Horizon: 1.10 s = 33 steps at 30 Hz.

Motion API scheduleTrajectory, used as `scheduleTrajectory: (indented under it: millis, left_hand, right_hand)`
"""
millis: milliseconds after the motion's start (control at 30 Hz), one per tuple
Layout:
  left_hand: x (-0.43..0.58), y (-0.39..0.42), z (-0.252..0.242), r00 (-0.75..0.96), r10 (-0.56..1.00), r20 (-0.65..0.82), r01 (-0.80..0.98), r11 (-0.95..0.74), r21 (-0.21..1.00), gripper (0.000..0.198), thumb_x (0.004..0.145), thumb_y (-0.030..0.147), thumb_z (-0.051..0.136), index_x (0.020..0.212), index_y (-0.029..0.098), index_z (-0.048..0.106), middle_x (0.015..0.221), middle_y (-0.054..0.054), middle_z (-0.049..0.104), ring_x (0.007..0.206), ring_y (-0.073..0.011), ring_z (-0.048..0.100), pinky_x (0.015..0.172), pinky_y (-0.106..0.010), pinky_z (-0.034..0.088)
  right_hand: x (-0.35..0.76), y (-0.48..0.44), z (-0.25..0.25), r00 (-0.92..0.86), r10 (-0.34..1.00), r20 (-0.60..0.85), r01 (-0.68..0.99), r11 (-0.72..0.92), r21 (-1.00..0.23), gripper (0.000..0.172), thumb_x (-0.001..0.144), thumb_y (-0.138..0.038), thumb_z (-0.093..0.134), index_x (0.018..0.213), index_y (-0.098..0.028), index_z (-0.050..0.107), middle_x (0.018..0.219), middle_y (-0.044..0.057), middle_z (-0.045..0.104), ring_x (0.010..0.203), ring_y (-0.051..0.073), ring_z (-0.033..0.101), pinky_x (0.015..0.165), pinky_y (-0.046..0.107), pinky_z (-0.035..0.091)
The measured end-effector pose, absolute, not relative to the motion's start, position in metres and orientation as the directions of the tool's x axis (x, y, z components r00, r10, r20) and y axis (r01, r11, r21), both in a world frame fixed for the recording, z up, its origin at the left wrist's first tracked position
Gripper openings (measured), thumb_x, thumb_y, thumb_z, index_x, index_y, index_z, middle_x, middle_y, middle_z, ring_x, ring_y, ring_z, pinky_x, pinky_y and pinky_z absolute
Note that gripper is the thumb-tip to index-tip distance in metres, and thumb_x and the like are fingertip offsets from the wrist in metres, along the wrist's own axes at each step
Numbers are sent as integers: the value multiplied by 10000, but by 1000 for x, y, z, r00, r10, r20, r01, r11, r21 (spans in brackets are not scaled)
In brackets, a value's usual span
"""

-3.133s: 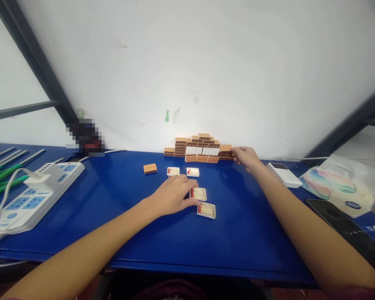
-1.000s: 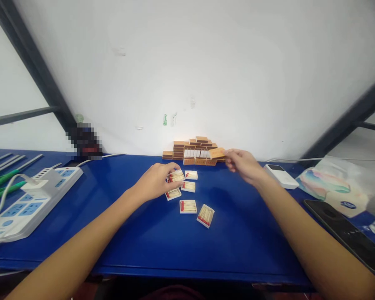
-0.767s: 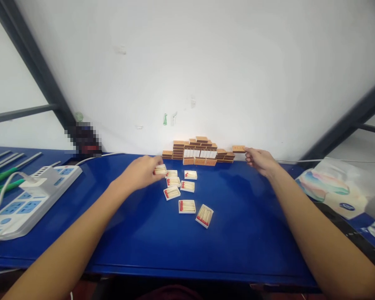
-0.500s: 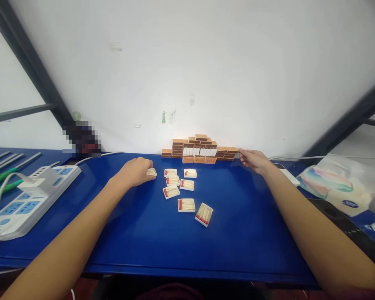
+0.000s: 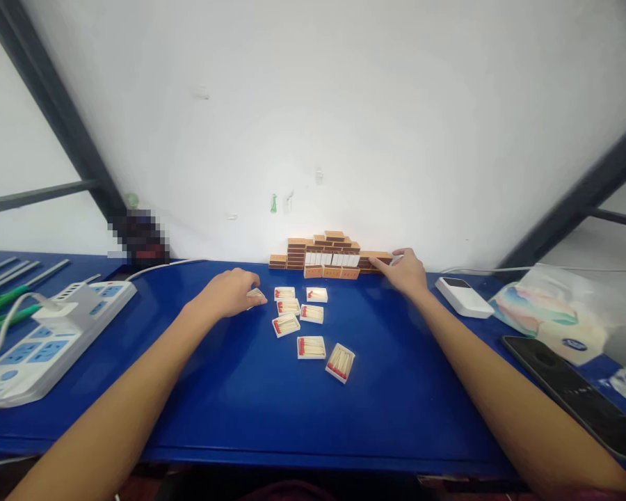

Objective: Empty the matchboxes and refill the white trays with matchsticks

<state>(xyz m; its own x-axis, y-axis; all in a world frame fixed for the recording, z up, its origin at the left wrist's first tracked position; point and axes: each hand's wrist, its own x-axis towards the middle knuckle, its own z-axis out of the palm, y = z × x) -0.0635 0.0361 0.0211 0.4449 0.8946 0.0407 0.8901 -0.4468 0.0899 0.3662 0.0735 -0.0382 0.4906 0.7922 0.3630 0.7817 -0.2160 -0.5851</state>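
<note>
My left hand (image 5: 234, 292) rests on the table with its fingers closed about a small white matchbox tray (image 5: 254, 297), partly hidden by the fingers. To its right lie several open matchbox trays (image 5: 311, 348) filled with red-tipped matches. Against the wall stands a stepped stack of orange-brown matchboxes (image 5: 334, 245), with a row of white pieces (image 5: 332, 259) upright at its front middle. At the stack's low right end, my right hand (image 5: 405, 272) grips the end matchboxes (image 5: 374, 257), its thumb in front and its forefinger at the end. The other fingers are partly hidden.
A white power strip (image 5: 57, 341) and green-handled tools (image 5: 10, 306) lie on the left of the blue table (image 5: 292, 417). On the right are a white device (image 5: 463, 297), a tissue pack (image 5: 547, 309) and a black phone-like slab (image 5: 563, 390). The wall (image 5: 375, 125) rises behind.
My right hand has moved leftward and closed in around the stack's right end, its thumb now in front. The left hand stays by the same tray. The view has shifted slightly.
</note>
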Motion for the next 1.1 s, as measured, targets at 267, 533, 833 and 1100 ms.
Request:
scheduleTrajectory:
  millis: [267, 533, 833, 1100]
  left_hand:
    - [-56, 63, 18, 504, 844, 183, 804, -536, 260, 397, 895, 494, 648, 1130, 182, 717, 1045, -92, 772, 880, -238, 710, 745, -317, 507]
    - [-27, 143, -2, 565, 767, 305, 779, -617, 109, 428, 891, 397, 693, 1246, 162, 650, 1227, -141, 699, 1124, -295, 643, 952, -386, 493]
    - [-21, 158, -8, 529, 809, 255, 817, -567, 104, 354, 847, 431, 737, 1066, 157, 694, 1142, -144, 652, 1043, -300, 640, 894, -376, 494]
    - [-22, 150, -8, 484, 853, 195, 842, -514, 163, 376, 831, 419, 742, 1117, 189, 662, 1087, -113, 735, 989, -287, 677, 788, -337, 487]
  right_hand:
    - [364, 67, -40, 432, 835, 341, 809, -191, -556, 787, 814, -729, 650, 1329, -154, 499, 904, 99, 730, 926, 324, 685, 721, 364, 462]
    - [374, 51, -39, 415, 832, 367, 829, -180, -530, 451, 936, -564, 581, 1164, -178, 627, 826, 61, 721, 830, 255, 677, 695, 319, 422]
    - [370, 48, -31, 407, 840, 359, 828, -173, -533, 335, 948, -524, 594, 1019, -206, 673, 785, 38, 717, 780, 218, 661, 672, 296, 402]
    - [369, 42, -20, 426, 828, 364, 823, -188, -536, 319, 963, -504, 577, 991, -207, 690, 820, 60, 738, 816, 239, 670, 685, 308, 408]
